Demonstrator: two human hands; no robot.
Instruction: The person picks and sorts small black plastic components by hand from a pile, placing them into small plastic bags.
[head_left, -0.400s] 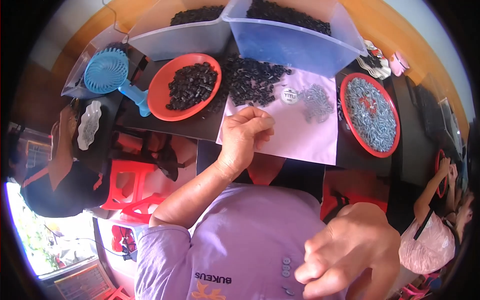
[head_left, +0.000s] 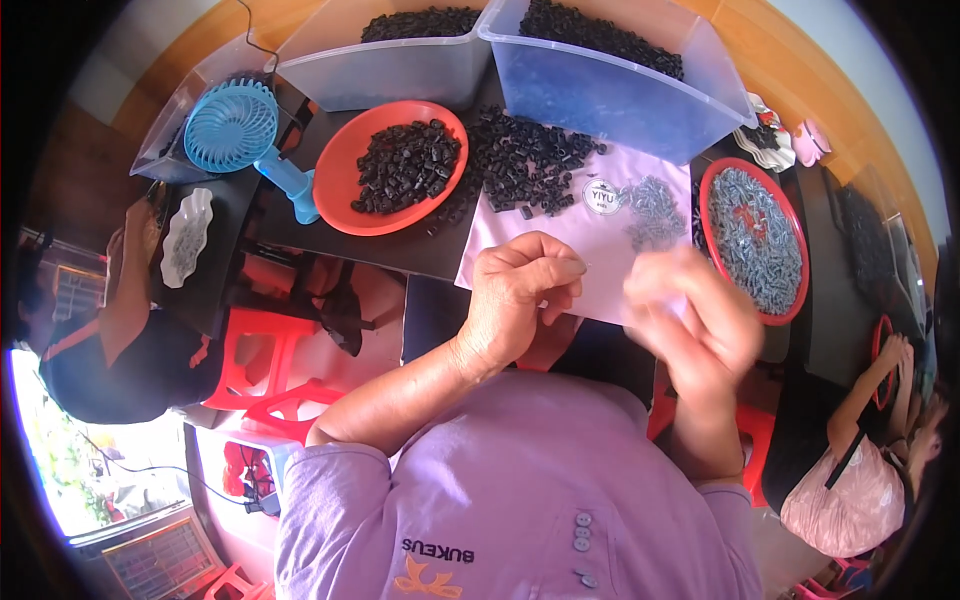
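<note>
Above the front edge of the pink cloth (head_left: pixel 590 275), my left hand (head_left: pixel 525 290) is closed, thumb pressed to the curled fingers. What it pinches, if anything, is too small to make out. My right hand (head_left: pixel 695 315) is close by on the right, fingers bent and smeared by motion, so its grip does not show. On the cloth beyond my hands lie a heap of small black plastic pieces (head_left: pixel 525 165) and a smaller pile of silvery screw-like parts (head_left: pixel 652 210). A round white label (head_left: pixel 600 197) lies between them.
A red bowl (head_left: pixel 335 205) of black pieces stands left, a red tray (head_left: pixel 797 290) of silvery parts right. Behind are two clear bins (head_left: pixel 610 105), (head_left: pixel 390 75) of black pieces. A blue fan (head_left: pixel 232 125) stands far left. Other people sit at both sides.
My right hand has swung from low in front of my shirt up to the cloth, beside my left hand. My left hand keeps its pinch; the whole view has shifted slightly.
</note>
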